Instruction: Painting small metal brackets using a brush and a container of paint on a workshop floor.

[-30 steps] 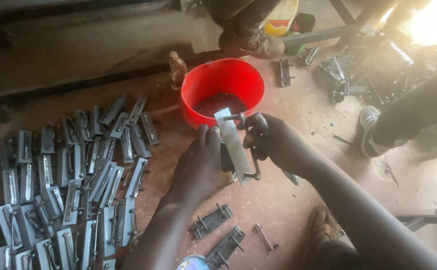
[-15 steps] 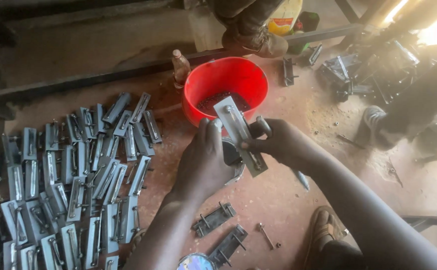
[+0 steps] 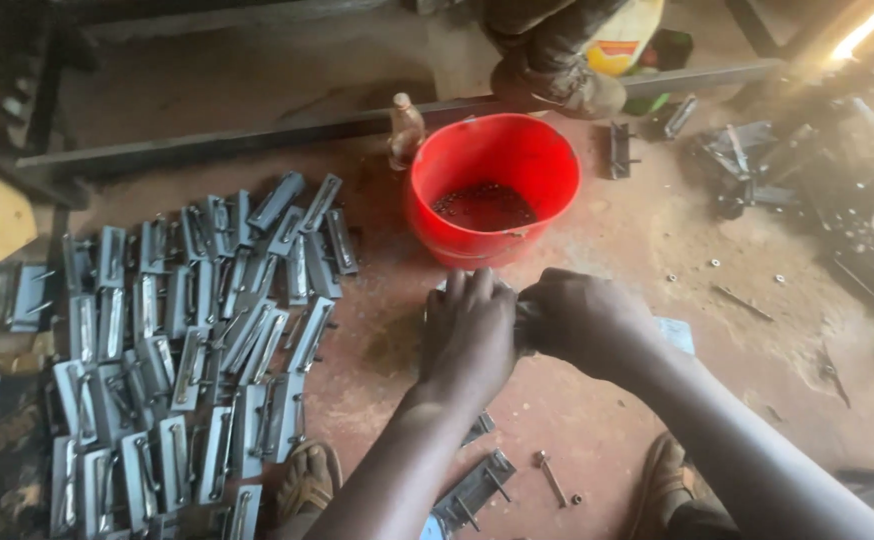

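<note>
My left hand (image 3: 472, 335) and my right hand (image 3: 582, 320) are pressed together low over the dirt floor, just in front of a red bucket (image 3: 457, 245). Both close around a grey metal latch (image 3: 673, 334). The hands hide most of it; only a pale end shows behind my right wrist. Small dark metal pieces (image 3: 482, 205) lie in the bottom of the bucket.
Several grey metal latches (image 3: 187, 330) lie in rows on the left. Loose latches (image 3: 472, 490) and a bolt (image 3: 550, 478) lie between my sandalled feet (image 3: 307, 478). A bottle (image 3: 405, 130), a long steel bar (image 3: 257, 140), another person's shoe (image 3: 557, 85) and scrap metal (image 3: 807, 180) lie beyond.
The latch was held up over the bucket. Both hands have since dropped toward me and closed around it, so it is now mostly hidden.
</note>
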